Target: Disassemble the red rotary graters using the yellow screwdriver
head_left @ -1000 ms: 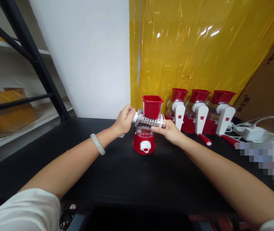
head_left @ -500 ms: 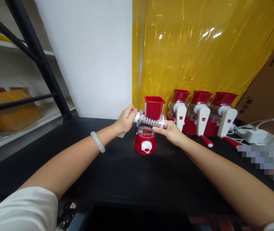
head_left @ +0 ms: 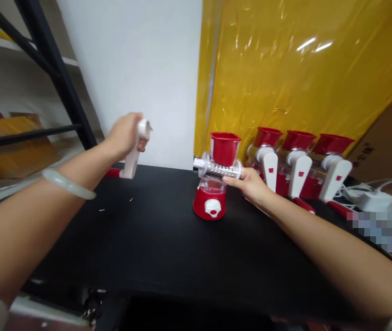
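Observation:
A rotary grater [head_left: 209, 197] with a red base and red hopper stands upright on the black table. Its clear barrel holds a metal grating drum [head_left: 221, 170]. My right hand [head_left: 252, 184] is closed around the barrel's right end, thumb along the front. Raised to the left, apart from the grater, my left hand [head_left: 123, 133] grips a white crank handle [head_left: 133, 161] with a red grip at its lower end. The crank is slightly blurred, and some fingers are hidden behind it.
Several assembled red-and-white graters with cranks [head_left: 297, 170] stand at the right. Beyond them lie white cables and a white adapter [head_left: 377, 201]. A black metal shelf frame [head_left: 53, 69] rises at the left. A yellow sheet [head_left: 268, 69] and white panel [head_left: 140, 55] back the table.
My left hand has left the grater's left end and moved left and up, now holding the crank handle. My right hand stays on the barrel. The view has shifted slightly.

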Motion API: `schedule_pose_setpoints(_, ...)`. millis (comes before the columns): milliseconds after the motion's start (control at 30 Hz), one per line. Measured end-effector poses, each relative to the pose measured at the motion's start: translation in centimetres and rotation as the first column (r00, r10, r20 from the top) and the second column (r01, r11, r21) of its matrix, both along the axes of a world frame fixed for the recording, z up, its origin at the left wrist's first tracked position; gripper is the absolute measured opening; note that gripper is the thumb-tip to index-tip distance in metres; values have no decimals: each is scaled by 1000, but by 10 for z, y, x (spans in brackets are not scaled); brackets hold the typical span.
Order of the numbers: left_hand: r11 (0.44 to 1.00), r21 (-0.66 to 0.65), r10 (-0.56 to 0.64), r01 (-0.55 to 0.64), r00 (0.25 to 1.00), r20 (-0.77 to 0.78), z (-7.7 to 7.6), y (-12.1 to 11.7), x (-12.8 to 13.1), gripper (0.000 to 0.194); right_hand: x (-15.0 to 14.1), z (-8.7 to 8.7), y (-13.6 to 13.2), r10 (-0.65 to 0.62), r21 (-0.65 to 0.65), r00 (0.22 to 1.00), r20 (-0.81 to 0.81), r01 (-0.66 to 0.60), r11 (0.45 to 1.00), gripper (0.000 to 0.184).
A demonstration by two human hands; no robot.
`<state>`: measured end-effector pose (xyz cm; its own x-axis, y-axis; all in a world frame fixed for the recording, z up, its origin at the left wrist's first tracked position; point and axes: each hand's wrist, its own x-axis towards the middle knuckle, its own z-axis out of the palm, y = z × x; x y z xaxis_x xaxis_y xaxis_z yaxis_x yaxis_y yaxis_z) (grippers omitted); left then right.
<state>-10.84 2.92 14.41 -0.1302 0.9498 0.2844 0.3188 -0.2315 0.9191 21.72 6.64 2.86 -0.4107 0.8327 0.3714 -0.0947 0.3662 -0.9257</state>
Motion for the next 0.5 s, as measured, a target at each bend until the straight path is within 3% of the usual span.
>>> schedule_pose_setpoints(100, 996, -77, -49, 50, 999, 13, -11, 7, 3, 33, -6, 0, -1, -34, -30, 999, 11, 34, 999, 41)
schedule_pose_setpoints(233, 976, -198, -68, 95, 988, 140, -38, 9, 20, 40, -1, -3, -5, -88, -36, 995, 45, 90, 995, 41)
schedule_pose_setpoints(367, 874, -410, -139, 262, 942, 306, -66, 11, 38, 56, 1, -5, -4, -97, -37, 995, 29, 98, 994, 42)
schedule_pose_setpoints(500, 841, -476, -119, 257, 946, 300, -93, 18, 55, 46, 3, -9, -1, -95, -33, 995, -9, 95, 995, 42)
